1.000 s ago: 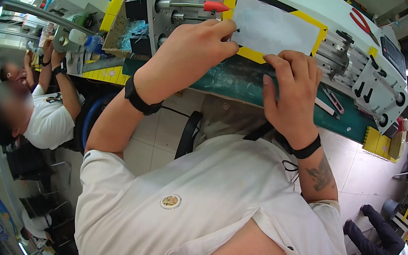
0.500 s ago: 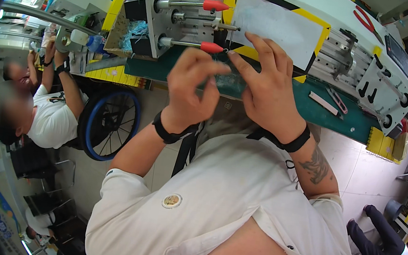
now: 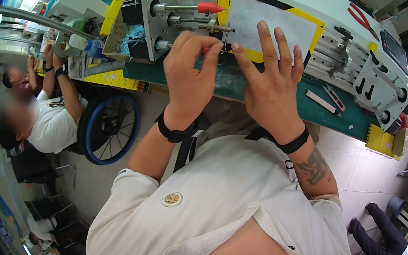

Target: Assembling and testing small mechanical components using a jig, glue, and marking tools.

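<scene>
My left hand is closed, thumb and index finger pinched together at the lower rod of a metal machine. The fingers mostly cover the red pointed cap on that rod, and what lies in the pinch is too small to make out. A second red pointed cap shows uncovered on the upper rod. My right hand is open, fingers spread over the near edge of a white sheet bordered in black and yellow. Its index fingertip is close to a small ring-like piece beside the left fingertips.
Red-handled pliers lie at the back right. A utility knife and a pale flat bar rest on the green mat. At right stands a metal end plate. A person sits by a blue-rimmed wheel at left.
My left hand has moved up and forward, its fingers coming together over the lower red cap. The right hand's fingers have straightened and spread. The whole view has shifted slightly.
</scene>
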Action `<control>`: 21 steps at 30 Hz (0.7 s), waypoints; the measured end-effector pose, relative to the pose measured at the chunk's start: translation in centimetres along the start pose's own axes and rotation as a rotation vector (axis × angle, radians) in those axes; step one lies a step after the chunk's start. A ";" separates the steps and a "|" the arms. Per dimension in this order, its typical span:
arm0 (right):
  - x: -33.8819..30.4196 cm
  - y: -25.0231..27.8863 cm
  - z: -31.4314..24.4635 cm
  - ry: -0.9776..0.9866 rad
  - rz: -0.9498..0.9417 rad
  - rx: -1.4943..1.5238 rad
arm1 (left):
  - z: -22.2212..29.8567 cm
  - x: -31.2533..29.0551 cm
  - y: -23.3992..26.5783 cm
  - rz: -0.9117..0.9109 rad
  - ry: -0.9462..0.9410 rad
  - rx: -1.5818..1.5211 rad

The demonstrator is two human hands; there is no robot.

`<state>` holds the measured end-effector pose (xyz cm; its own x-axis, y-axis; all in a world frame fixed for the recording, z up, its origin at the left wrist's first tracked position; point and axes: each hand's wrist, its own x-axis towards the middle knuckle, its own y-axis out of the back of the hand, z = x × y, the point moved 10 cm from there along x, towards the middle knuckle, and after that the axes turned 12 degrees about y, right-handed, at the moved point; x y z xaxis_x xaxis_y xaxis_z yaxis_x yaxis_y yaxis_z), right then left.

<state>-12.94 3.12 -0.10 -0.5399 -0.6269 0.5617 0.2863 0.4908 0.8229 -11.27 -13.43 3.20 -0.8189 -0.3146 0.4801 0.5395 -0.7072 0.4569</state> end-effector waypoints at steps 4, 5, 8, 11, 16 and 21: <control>0.2 0.0 0.1 0.000 -0.016 0.004 | -2.8 -1.4 2.3 0.119 0.070 0.069; 0.3 0.0 0.2 -0.002 -0.022 -0.001 | -3.2 -1.7 2.2 0.125 0.022 0.102; 0.3 -0.3 0.2 0.006 -0.015 -0.005 | -4.0 -2.5 2.1 0.129 -0.004 0.112; 0.3 -0.2 0.0 0.011 -0.001 0.000 | -5.2 -3.0 2.0 0.113 0.090 0.074; -0.1 -0.3 -0.1 -0.005 -0.057 0.036 | -7.8 -3.6 1.4 0.087 0.268 0.006; -0.6 0.9 0.5 0.013 -0.007 0.050 | -10.7 -5.7 -4.3 -0.287 0.843 -0.890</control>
<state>-12.70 4.25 0.28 -0.5316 -0.6380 0.5571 0.2427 0.5155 0.8218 -11.05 -15.39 -9.49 -0.9317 -0.1529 -0.3294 0.2721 -0.8946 -0.3544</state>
